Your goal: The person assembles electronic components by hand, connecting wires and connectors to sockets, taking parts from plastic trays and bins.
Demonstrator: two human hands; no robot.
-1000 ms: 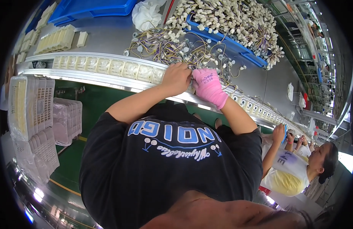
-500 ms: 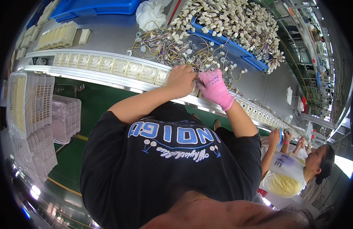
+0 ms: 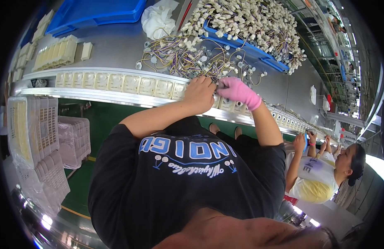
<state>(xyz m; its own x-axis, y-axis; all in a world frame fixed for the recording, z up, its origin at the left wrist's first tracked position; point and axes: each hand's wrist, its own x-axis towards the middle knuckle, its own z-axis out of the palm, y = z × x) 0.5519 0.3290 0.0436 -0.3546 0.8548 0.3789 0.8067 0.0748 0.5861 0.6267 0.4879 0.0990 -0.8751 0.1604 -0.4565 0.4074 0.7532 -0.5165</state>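
"Across gray metal desk (image 3: 279, 89), noted what?"
"Recorded tangled wires (image 3: 188, 54) on far side of metal rail (image 3: 96, 96); found cream square housings (image 3: 133, 84) lined up inside rail."
"And left hand (image 3: 200, 95)?"
"Bare, bent over rail; cannot tell whether grasping."
"And right hand (image 3: 241, 92)?"
"Pink-gloved, curled beside left hand, near wires; likewise cannot tell."

This is a factory assembly hall: a long metal rail (image 3: 96, 95) carries a close row of identical pale housings (image 3: 132, 84). Beyond the rail, a steel bench (image 3: 113, 37) holds 2 blue trays (image 3: 96, 18), 1 piled high with wired white connectors (image 3: 250, 20). On its near side, film-wrapped crates (image 3: 42, 128) stand stacked over green flooring (image 3: 109, 118); farther along the rail, co-workers (image 3: 312, 176) sit or stand in line.
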